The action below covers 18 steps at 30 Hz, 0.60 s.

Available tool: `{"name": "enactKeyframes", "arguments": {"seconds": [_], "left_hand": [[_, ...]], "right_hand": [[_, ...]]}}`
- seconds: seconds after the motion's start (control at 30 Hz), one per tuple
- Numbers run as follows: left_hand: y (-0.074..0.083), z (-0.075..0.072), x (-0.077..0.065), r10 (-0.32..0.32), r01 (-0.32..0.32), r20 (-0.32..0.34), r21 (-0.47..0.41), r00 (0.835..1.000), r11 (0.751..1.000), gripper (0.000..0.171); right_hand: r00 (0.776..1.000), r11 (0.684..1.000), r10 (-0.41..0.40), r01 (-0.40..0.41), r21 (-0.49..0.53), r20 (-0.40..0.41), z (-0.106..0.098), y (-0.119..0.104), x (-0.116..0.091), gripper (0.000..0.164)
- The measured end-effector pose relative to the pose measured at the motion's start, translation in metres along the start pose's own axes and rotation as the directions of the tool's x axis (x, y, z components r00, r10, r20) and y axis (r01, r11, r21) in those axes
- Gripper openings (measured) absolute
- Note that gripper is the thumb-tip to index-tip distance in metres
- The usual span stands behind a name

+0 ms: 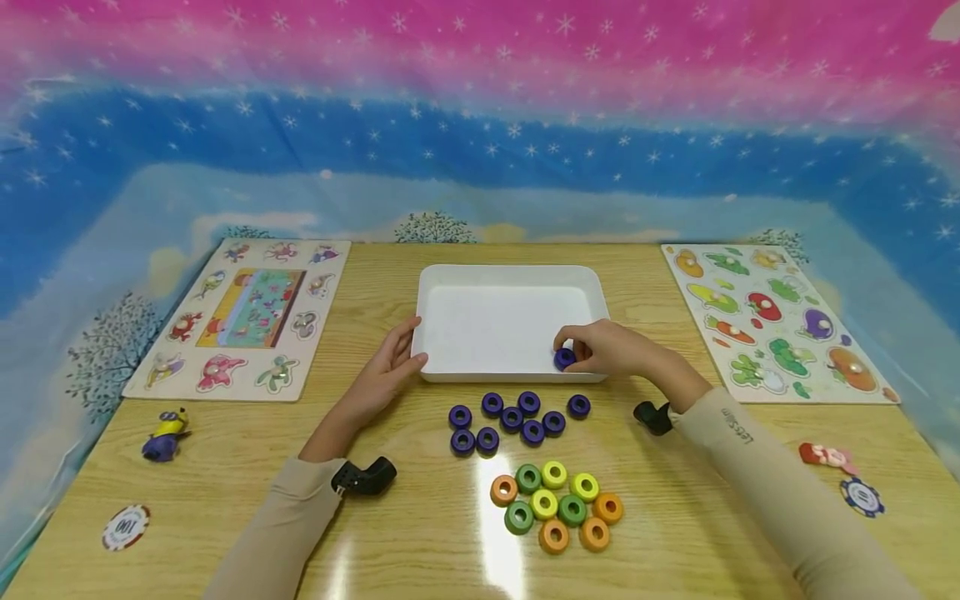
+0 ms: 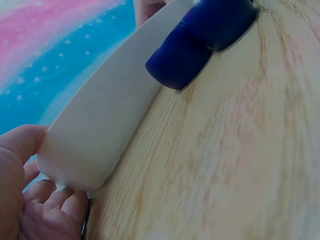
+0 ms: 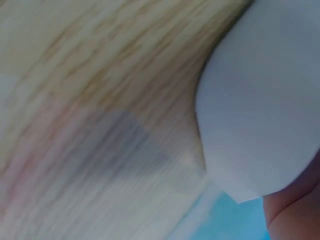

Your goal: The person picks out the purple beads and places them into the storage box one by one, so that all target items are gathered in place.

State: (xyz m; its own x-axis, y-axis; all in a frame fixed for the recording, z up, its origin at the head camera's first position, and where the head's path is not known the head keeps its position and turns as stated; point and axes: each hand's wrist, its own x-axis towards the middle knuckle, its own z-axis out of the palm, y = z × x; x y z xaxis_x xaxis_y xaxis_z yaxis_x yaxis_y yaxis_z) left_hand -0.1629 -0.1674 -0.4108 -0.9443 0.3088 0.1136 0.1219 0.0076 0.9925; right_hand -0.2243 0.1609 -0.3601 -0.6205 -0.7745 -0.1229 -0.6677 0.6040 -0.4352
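A shallow white tray (image 1: 495,377) lies on the table. At its front left corner, my left hand (image 1: 386,367) holds the tray, thumb at the front and fingers along the side; the left wrist view shows this hand (image 2: 37,185) against the tray's corner (image 2: 95,135). Inside the tray's front right corner, my right hand (image 1: 607,346) pinches a dark purple ring (image 1: 564,359). The right wrist view shows the tray's outer wall (image 3: 260,100) and part of the hand (image 3: 295,215), with the ring hidden. Several matching purple rings (image 1: 532,432) lie in front of the tray.
Nearer me sit green rings (image 1: 519,517), yellow rings (image 1: 554,475) and orange rings (image 1: 554,537). Picture puzzle boards stand left (image 1: 307,367) and right (image 1: 738,292). Toward the sides are a minion figure (image 1: 167,435), poker chips (image 1: 126,527) and a small red-and-pink figure (image 1: 827,456).
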Motion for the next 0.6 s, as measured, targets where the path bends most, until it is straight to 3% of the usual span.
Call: {"name": "enactKeyframes", "arguments": {"seconds": [0.13, 0.23, 0.43, 0.53, 0.6], "left_hand": [[0.000, 0.002, 0.000, -0.010, 0.010, -0.001, 0.001, 1.000, 1.000, 0.059], [0.000, 0.001, 0.000, -0.015, 0.015, 0.007, 0.009, 1.000, 1.000, 0.059], [0.001, -0.003, -0.003, -0.002, 0.002, -0.002, 0.008, 1.000, 1.000, 0.059], [0.002, -0.001, -0.001, 0.004, -0.004, 0.016, -0.004, 1.000, 1.000, 0.060], [0.002, 0.000, -0.001, 0.002, -0.002, 0.024, -0.007, 1.000, 1.000, 0.060]], "right_hand": [[0.999, 0.999, 0.035, -0.035, -0.001, 0.004, -0.007, -0.004, -0.004, 0.038], [0.997, 0.999, 0.054, -0.054, 0.003, -0.048, -0.016, -0.011, -0.010, 0.043], [0.986, 0.996, 0.002, 0.013, 0.089, -0.165, -0.023, -0.029, -0.034, 0.033], [0.995, 0.984, -0.020, 0.037, 0.176, -0.098, -0.017, -0.035, -0.054, 0.028], [1.000, 0.974, -0.001, 0.004, 0.225, -0.016, -0.009, -0.038, -0.066, 0.030]]}}
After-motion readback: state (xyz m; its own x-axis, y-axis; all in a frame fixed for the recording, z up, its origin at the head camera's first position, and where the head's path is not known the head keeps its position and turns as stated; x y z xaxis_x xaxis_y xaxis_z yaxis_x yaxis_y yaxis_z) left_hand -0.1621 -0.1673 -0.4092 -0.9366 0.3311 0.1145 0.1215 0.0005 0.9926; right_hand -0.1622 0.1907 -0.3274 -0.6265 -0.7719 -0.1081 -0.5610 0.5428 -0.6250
